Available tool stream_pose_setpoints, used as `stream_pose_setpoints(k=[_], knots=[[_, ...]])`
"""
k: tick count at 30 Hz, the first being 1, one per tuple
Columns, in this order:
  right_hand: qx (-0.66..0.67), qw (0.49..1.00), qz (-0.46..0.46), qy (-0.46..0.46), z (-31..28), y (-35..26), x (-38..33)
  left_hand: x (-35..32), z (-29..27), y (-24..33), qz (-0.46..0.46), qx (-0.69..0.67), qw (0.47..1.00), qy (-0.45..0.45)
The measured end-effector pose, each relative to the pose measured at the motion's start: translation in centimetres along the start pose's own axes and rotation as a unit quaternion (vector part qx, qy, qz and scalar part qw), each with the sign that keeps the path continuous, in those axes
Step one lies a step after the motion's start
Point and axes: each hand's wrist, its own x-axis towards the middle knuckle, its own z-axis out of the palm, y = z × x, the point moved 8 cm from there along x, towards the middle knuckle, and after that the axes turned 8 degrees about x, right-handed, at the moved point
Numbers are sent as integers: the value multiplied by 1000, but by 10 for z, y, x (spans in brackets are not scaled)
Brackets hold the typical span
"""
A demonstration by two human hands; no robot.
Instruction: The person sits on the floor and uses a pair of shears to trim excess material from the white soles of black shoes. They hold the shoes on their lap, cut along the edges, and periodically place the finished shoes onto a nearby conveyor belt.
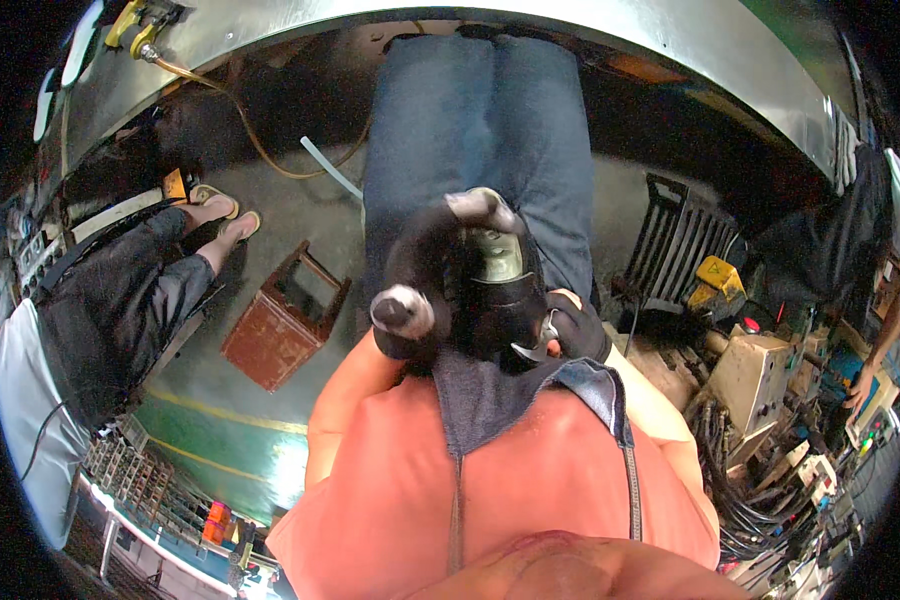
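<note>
— Head view: what did the gloved hands hold?
— The left hand (420, 290) and right hand (570, 335) both gripped a dark grinder (490, 255) between them. Beyond lay blue jeans (490, 120); a rusty stool (285, 320) stood left.

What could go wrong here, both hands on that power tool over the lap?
1. The power tool sits just above the denim-covered legs; a slip could send it into the thighs.
2. The left hand and right hand, both in dark gloves, crowd the tool body; fingers may stray near its working end.
3. A seated person in sandals is close on the left; debris could reach their bare feet.
</note>
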Motion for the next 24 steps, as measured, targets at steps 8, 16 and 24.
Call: stream_pose_setpoints(k=[8, 16, 24], knots=[[61, 982, 171, 60, -53, -10, 75, 39, -85, -101, -227, -61, 967, 96], [413, 816, 391, 107, -61, 108, 134, 74, -79, -102, -104, 520, 847, 29], [238, 933, 268, 9, -107, 115, 132, 50, -61, -99, 7, 615, 786, 63]])
